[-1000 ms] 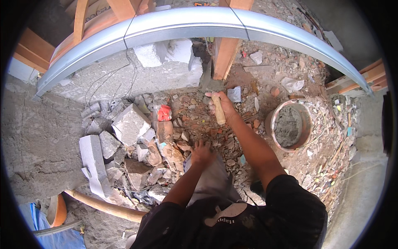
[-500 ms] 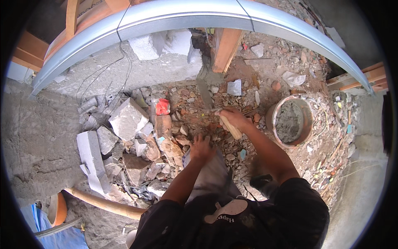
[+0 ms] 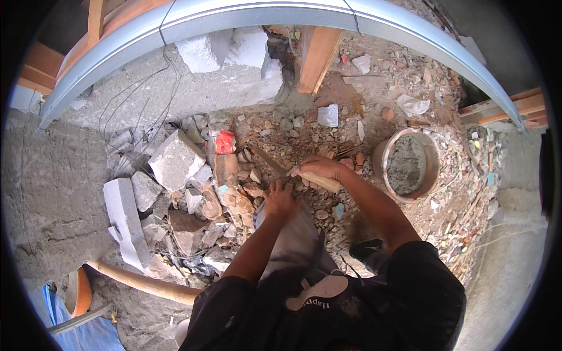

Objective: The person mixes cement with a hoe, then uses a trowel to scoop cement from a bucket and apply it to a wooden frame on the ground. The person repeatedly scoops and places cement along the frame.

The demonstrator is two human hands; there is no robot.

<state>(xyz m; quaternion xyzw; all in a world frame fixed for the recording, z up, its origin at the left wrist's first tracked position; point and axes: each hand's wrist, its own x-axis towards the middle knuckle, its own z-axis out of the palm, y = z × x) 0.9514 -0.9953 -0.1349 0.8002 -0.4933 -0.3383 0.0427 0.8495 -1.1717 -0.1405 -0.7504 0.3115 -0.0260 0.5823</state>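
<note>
Ground (image 3: pixel 380 98) full of rubble (image 3: pixel 177 162), concrete blocks (image 3: pixel 124 222) lying at left. Right hand (image 3: pixel 322 168) grips trowel (image 3: pixel 322 182) by wooden handle; trowel is over rubble before knee (image 3: pixel 287 231), blade pointing forward-left. Left hand (image 3: pixel 281 202) lies open on knee, fingertips near blade. Bucket (image 3: pixel 434 169) with grey mortar (image 3: pixel 406 166) stands at right.

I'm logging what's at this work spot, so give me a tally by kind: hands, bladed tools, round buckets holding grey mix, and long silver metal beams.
Bare hands: 2, left hand and right hand
Wooden-handled tool with a flat grey blade: 1
Round brownish bucket holding grey mix: 1
Long silver metal beam: 1
Total: 5
</note>
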